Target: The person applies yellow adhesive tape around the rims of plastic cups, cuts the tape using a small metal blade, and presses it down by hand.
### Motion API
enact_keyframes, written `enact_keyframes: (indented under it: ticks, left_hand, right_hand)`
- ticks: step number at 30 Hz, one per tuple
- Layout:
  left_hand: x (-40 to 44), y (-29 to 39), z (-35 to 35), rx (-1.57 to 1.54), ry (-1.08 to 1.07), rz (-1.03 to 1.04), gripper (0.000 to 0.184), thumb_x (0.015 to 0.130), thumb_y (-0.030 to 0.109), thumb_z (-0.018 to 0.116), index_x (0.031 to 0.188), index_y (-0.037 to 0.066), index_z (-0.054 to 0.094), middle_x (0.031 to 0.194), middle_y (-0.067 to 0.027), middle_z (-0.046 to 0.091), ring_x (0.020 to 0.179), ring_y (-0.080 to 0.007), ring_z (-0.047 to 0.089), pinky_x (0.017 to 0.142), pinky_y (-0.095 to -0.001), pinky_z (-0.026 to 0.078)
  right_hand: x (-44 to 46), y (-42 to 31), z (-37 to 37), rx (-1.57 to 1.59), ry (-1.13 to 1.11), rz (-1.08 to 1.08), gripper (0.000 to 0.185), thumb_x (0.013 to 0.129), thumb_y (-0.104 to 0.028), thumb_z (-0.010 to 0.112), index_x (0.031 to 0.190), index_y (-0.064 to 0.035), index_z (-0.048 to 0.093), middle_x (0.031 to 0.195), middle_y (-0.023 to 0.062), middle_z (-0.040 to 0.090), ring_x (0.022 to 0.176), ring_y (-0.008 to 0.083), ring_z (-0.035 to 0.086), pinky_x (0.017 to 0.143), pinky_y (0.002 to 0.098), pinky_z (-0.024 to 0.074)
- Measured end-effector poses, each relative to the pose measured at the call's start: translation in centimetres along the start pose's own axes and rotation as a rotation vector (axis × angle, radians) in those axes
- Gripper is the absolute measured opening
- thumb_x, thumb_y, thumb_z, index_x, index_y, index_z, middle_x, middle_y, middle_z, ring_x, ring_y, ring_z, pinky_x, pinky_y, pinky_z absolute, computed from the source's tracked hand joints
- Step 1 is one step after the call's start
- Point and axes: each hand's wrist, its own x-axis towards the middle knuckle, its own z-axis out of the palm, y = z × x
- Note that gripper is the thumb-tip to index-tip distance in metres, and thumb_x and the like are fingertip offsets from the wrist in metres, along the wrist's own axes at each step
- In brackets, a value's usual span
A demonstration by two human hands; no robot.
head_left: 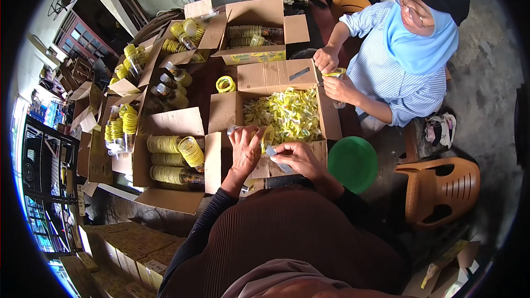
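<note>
Clear plastic cup w/ yellow rim [267, 136] is held sideways in L hand [245, 149], fingers wrapped over its side, base pointing L, rim pointing R; whether one cup or a nested few is held can't be told. Thin flat grey metal blade [280, 161] is pinched btwn thumb & fingers of R hand [302, 161], its upper end set right by the yellow rim; actual contact can't be told. Cup is kept over near L corner of open brown cardboard box [222, 112], which is filled w/ loose heap of yellow & white scraps [282, 113]. A 2nd flat grey blade [300, 74] is laid on box's far flap. Yellow ring-shaped bundle [225, 84] is placed just beyond box's far L corner.

To the L, stacked cups w/ yellow rims [165, 144] are packed on their sides in another open brown cardboard box [176, 201]; one shorter stack [191, 152] is laid across the top. More such stacks [245, 32] are seen in far brown cardboard box w/ yellow print [296, 28]. Round green plastic basin [353, 165] is seen R of scrap box. At far R, a yellow-rimmed cup [333, 72] is held in both hands by co-worker in blue-striped shirt [364, 22]. Orange-brown plastic chair [461, 190] is seen below, nr co-worker.
</note>
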Motion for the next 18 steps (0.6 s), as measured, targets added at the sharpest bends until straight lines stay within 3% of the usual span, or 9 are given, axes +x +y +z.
enact_keyframes:
  ticks: [1, 5, 8, 10, 11, 12, 14, 16, 18]
  left_hand:
    - [0.1, 0.1, -0.2, 0.032, -0.001, -0.013, 0.05, 0.075, 0.007, 0.063, 0.124, 0.016, 0.056, 0.113, -0.0051, 0.053, 0.109, -0.0271, 0.049, 0.094, -0.0456, 0.035]
    - [0.6, 0.3, -0.2, 0.028, 0.044, -0.06, 0.049, 0.076, 0.01, 0.065, 0.124, 0.015, 0.056, 0.11, -0.0041, 0.055, 0.101, -0.0253, 0.053, 0.092, -0.0447, 0.036]
    - [0.2, -0.2, 0.2, 0.079, -0.012, -0.062, 0.05, 0.076, 0.013, 0.067, 0.125, 0.015, 0.055, 0.107, -0.0033, 0.057, 0.096, -0.0247, 0.054, 0.089, -0.0445, 0.037]
    - [0.4, -0.1, 0.2, 0.085, 0.016, -0.058, 0.054, 0.072, 0.01, 0.067, 0.124, 0.015, 0.056, 0.103, -0.003, 0.059, 0.093, -0.0247, 0.055, 0.088, -0.0447, 0.038]
    - [0.4, -0.1, 0.1, 0.086, -0.008, -0.079, 0.056, 0.069, 0.007, 0.066, 0.124, 0.015, 0.056, 0.104, -0.0031, 0.059, 0.093, -0.0251, 0.055, 0.088, -0.0449, 0.037]
    - [0.4, 0.1, -0.2, 0.088, -0.032, -0.102, 0.059, 0.066, 0.005, 0.065, 0.123, 0.015, 0.057, 0.104, -0.0031, 0.059, 0.094, -0.0254, 0.055, 0.088, -0.045, 0.037]
    - [0.8, 0.4, -0.7, 0.108, -0.025, -0.1, 0.062, 0.062, 0.002, 0.062, 0.122, 0.015, 0.058, 0.103, -0.0036, 0.059, 0.095, -0.0261, 0.055, 0.089, -0.0448, 0.037]
    - [0.8, 0.5, -0.7, 0.128, -0.03, -0.114, 0.06, 0.063, 0.003, 0.063, 0.122, 0.015, 0.058, 0.103, -0.0032, 0.059, 0.096, -0.0253, 0.054, 0.09, -0.045, 0.037]
    - [0.6, 0.4, -0.4, 0.155, -0.001, -0.102, 0.059, 0.064, 0.004, 0.064, 0.121, 0.016, 0.059, 0.103, -0.0029, 0.058, 0.097, -0.0247, 0.054, 0.09, -0.0456, 0.036]
  right_hand:
    - [0.0, -0.5, 0.0, -0.09, -0.007, 0.031, 0.022, 0.086, -0.008, 0.07, 0.1, 0.0092, 0.065, 0.086, 0.0059, 0.067, 0.08, 0.0067, 0.059, 0.071, 0.0237, 0.0501]
    - [-0.1, -0.5, 0.4, -0.162, 0.031, 0.008, 0.02, 0.085, -0.009, 0.071, 0.098, 0.0059, 0.066, 0.085, 0.0085, 0.069, 0.077, 0.0087, 0.062, 0.07, 0.0248, 0.05]
    - [-0.3, -0.4, 0.8, -0.419, 0.014, -0.169, 0.014, 0.084, -0.007, 0.068, 0.094, 0.0025, 0.066, 0.083, 0.0101, 0.066, 0.074, 0.0172, 0.064, 0.068, 0.0306, 0.0508]
    - [-0.5, -0.8, 1.2, -0.833, 0.138, -0.401, 0.011, 0.081, -0.005, 0.064, 0.091, -0.0001, 0.064, 0.081, 0.0115, 0.059, 0.071, 0.0278, 0.062, 0.065, 0.0393, 0.05]
    - [-0.7, -1.2, 1.4, -0.862, 0.134, -0.399, 0.011, 0.08, -0.003, 0.061, 0.091, -0.002, 0.062, 0.083, 0.0098, 0.053, 0.074, 0.0308, 0.06, 0.066, 0.0435, 0.0489]
    - [-0.6, -0.8, 1.5, -0.861, 0.134, -0.397, 0.011, 0.08, -0.003, 0.061, 0.091, -0.002, 0.062, 0.083, 0.0098, 0.053, 0.074, 0.0308, 0.06, 0.066, 0.0435, 0.0489]
    - [-0.1, 0.2, 1.5, -1.097, 0.264, -0.632, 0.01, 0.081, -0.005, 0.062, 0.091, -0.0037, 0.062, 0.087, 0.0099, 0.054, 0.077, 0.0296, 0.059, 0.067, 0.0422, 0.0493]
    - [-0.5, -0.1, 1.8, -1.133, 0.268, -0.623, 0.01, 0.079, -0.004, 0.063, 0.09, -0.0046, 0.062, 0.088, 0.01, 0.053, 0.083, 0.0285, 0.059, 0.069, 0.0406, 0.0497]
    - [-0.6, -0.4, 2.0, -0.959, 0.232, -0.45, 0.013, 0.076, -0.002, 0.063, 0.089, -0.0043, 0.062, 0.088, 0.01, 0.053, 0.085, 0.0275, 0.059, 0.071, 0.0395, 0.0498]
